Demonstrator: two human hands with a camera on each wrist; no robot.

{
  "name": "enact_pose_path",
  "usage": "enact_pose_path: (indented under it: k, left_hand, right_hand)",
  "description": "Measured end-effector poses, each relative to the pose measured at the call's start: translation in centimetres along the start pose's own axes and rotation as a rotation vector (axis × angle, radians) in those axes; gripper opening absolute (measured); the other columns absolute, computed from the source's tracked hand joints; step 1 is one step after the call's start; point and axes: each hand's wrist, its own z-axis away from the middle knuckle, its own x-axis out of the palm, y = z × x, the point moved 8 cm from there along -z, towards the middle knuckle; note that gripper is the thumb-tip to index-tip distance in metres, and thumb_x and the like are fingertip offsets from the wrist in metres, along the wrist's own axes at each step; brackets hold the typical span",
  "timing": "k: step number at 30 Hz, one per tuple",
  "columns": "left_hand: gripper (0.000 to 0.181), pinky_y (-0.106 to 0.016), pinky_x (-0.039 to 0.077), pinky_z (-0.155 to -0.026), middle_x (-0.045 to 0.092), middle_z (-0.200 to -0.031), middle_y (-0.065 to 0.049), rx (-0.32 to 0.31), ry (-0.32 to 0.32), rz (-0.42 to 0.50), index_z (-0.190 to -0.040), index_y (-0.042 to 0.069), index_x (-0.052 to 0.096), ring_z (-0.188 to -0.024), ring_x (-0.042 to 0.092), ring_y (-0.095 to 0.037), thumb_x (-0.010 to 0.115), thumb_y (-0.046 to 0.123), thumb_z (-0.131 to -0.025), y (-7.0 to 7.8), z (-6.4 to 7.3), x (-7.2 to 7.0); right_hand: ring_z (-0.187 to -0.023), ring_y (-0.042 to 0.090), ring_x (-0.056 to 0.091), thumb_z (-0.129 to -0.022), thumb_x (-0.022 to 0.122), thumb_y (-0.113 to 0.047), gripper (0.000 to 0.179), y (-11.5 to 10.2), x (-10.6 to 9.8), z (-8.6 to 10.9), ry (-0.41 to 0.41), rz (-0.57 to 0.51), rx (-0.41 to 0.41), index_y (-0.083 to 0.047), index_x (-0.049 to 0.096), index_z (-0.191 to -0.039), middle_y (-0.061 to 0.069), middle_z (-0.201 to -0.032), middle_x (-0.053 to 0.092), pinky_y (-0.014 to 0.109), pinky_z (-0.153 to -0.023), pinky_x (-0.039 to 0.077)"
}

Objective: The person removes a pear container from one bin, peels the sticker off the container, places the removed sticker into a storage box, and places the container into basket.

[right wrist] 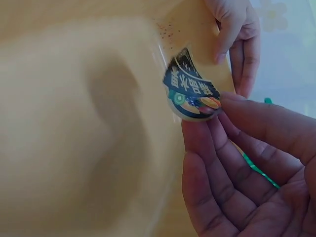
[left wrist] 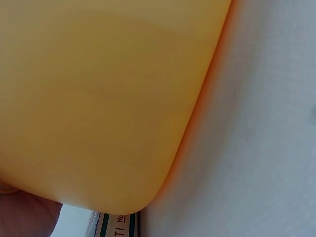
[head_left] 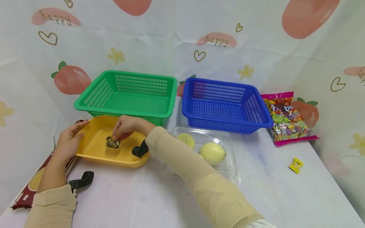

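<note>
My left hand (head_left: 68, 142) grips the left rim of a yellow plastic basin (head_left: 94, 139), which is tipped towards me. In the right wrist view the left thumb lies over the inner side of the rim and the fingers are outside it. My right hand (head_left: 125, 126) is over the inside of the basin. Between its thumb and fingers it pinches a small round fruit label (right wrist: 192, 94) with a black lettered band and printed fruit. The left wrist view is mostly filled by the basin's outer side, with part of the left hand (left wrist: 27, 215) at the lower corner.
Behind the basin stands a green basket (head_left: 171, 110), with a blue basket (head_left: 228, 125) to its right. A clear plastic box (head_left: 232, 158) holds yellow-green fruit (head_left: 212, 153). At right are a candy bag (head_left: 291, 123) and a yellow-wrapped candy (head_left: 296, 165). A dark red package (head_left: 24, 198) lies under the left arm.
</note>
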Motion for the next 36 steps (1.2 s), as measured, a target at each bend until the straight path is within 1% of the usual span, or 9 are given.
enact_pose_path:
  k: [3, 6, 12, 16, 20, 23, 27, 31, 36]
  left_hand:
    - [0.044, -0.049, 0.01, -0.117, 0.024, -0.152, -0.017, -0.005, -0.002, -0.001, -0.142, 0.0, 0.033, -0.143, 0.012, -0.03, 0.027, 0.007, -0.099, -0.02, -0.03, 0.03]
    - [0.044, -0.049, 0.011, -0.117, 0.024, -0.152, -0.017, -0.008, -0.003, -0.001, -0.142, 0.001, 0.033, -0.143, 0.012, -0.031, 0.027, 0.008, -0.099, -0.09, -0.07, 0.07]
    - [0.045, -0.042, 0.013, -0.118, 0.026, -0.153, -0.013, -0.006, -0.003, 0.003, -0.143, 0.002, 0.034, -0.143, 0.013, -0.03, 0.027, 0.008, -0.099, -0.19, -0.05, 0.02]
    - [0.045, -0.037, 0.015, -0.119, 0.026, -0.153, -0.011, -0.007, -0.001, -0.006, -0.143, 0.003, 0.034, -0.143, 0.014, -0.029, 0.027, 0.008, -0.098, -0.18, -0.01, -0.03]
    - [0.045, -0.035, 0.016, -0.118, 0.026, -0.153, -0.013, -0.012, -0.002, -0.012, -0.143, 0.003, 0.034, -0.143, 0.014, -0.03, 0.027, 0.007, -0.098, -0.17, -0.02, 0.0]
    - [0.045, -0.036, 0.016, -0.118, 0.025, -0.153, -0.013, -0.014, -0.002, -0.011, -0.143, 0.003, 0.034, -0.143, 0.013, -0.03, 0.027, 0.007, -0.098, -0.18, -0.01, 0.0]
    - [0.045, -0.039, 0.015, -0.118, 0.025, -0.153, -0.012, -0.016, -0.005, -0.007, -0.143, 0.004, 0.034, -0.144, 0.013, -0.03, 0.027, 0.007, -0.098, -0.2, 0.01, -0.02]
    - [0.045, -0.044, 0.014, -0.118, 0.024, -0.153, -0.012, -0.017, -0.008, -0.005, -0.143, 0.003, 0.034, -0.143, 0.012, -0.031, 0.027, 0.006, -0.098, -0.14, 0.04, -0.02]
    - [0.045, -0.047, 0.013, -0.117, 0.024, -0.153, -0.012, -0.023, -0.007, -0.001, -0.143, 0.003, 0.034, -0.143, 0.012, -0.032, 0.027, 0.007, -0.098, -0.1, 0.03, -0.03]
  right_hand:
    - [-0.065, 0.013, 0.065, -0.083, 0.067, -0.007, 0.015, 0.25, -0.03, -0.2, 0.003, 0.001, 0.019, 0.0, 0.071, -0.096, 0.015, -0.093, 0.072, 0.023, -0.066, 0.057]
    - [-0.066, 0.013, 0.065, -0.083, 0.069, -0.008, 0.013, 0.37, -0.02, -0.24, 0.006, -0.006, 0.036, -0.001, 0.071, -0.093, 0.012, -0.088, 0.071, 0.024, -0.069, 0.057]
    - [-0.067, 0.013, 0.064, -0.082, 0.07, -0.009, 0.014, 0.3, 0.0, -0.14, 0.005, -0.015, 0.037, -0.001, 0.071, -0.093, 0.012, -0.09, 0.072, 0.027, -0.076, 0.057]
    - [-0.064, 0.012, 0.062, -0.082, 0.07, -0.009, 0.014, 0.21, -0.08, -0.13, 0.012, -0.017, 0.018, -0.001, 0.071, -0.093, 0.008, -0.081, 0.07, 0.027, -0.075, 0.057]
    - [-0.062, 0.012, 0.057, -0.081, 0.071, -0.01, 0.013, -0.11, -0.44, -0.01, 0.05, -0.015, -0.019, -0.001, 0.07, -0.091, 0.003, -0.07, 0.064, 0.029, -0.075, 0.056]
    - [-0.062, 0.015, 0.056, -0.08, 0.072, -0.009, 0.011, -0.32, -0.64, 0.13, 0.068, -0.026, -0.038, -0.001, 0.068, -0.088, 0.003, -0.066, 0.061, 0.033, -0.076, 0.056]
    - [-0.063, 0.018, 0.056, -0.08, 0.072, -0.007, 0.011, -0.35, -0.65, 0.19, 0.065, -0.045, -0.044, 0.0, 0.066, -0.086, 0.003, -0.064, 0.06, 0.036, -0.076, 0.055]
    - [-0.064, 0.018, 0.057, -0.08, 0.071, -0.007, 0.01, -0.27, -0.58, 0.13, 0.065, -0.044, -0.042, 0.0, 0.067, -0.085, 0.003, -0.066, 0.061, 0.033, -0.074, 0.056]
    - [-0.065, 0.015, 0.059, -0.082, 0.069, -0.008, 0.008, -0.2, -0.6, 0.02, 0.076, -0.032, -0.047, -0.001, 0.069, -0.085, 0.002, -0.071, 0.064, 0.031, -0.076, 0.056]
